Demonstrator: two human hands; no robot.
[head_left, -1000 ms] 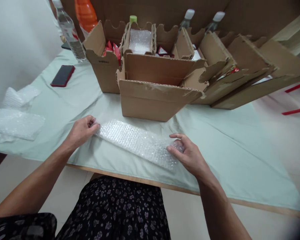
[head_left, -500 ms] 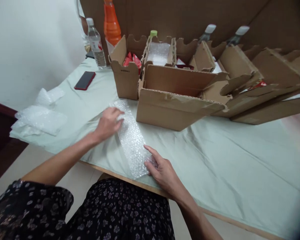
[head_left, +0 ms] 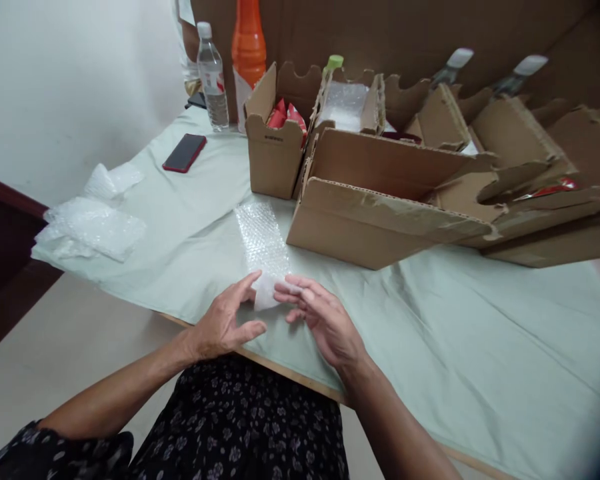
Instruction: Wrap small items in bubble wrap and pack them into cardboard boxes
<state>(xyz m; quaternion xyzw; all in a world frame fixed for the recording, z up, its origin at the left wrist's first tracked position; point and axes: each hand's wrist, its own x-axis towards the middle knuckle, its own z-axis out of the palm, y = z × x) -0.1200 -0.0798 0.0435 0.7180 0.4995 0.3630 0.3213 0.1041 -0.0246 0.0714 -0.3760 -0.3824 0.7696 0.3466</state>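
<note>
A strip of clear bubble wrap [head_left: 263,233] lies on the pale green cloth, its near end turned up or folded over. At the left side of that end is my left hand [head_left: 230,317], thumb and fingers spread apart. My right hand [head_left: 323,313] is on the other side, fingers stretched out, with the fingertips at the edge of the wrap. Whether the fingertips press on the wrap or just hover by it, I cannot tell. Neither hand grips anything.
Open cardboard boxes [head_left: 340,233] stand behind and to the right, some holding red packets and bubble wrap. More bubble wrap [head_left: 97,223] is heaped at the left. A phone [head_left: 185,153], a water bottle [head_left: 213,80] and an orange bottle [head_left: 249,50] sit farther back.
My left hand has come from the far part of the bubble wrap to its near end. That end now looks folded, so the strip appears shorter. The view has shifted slightly.
</note>
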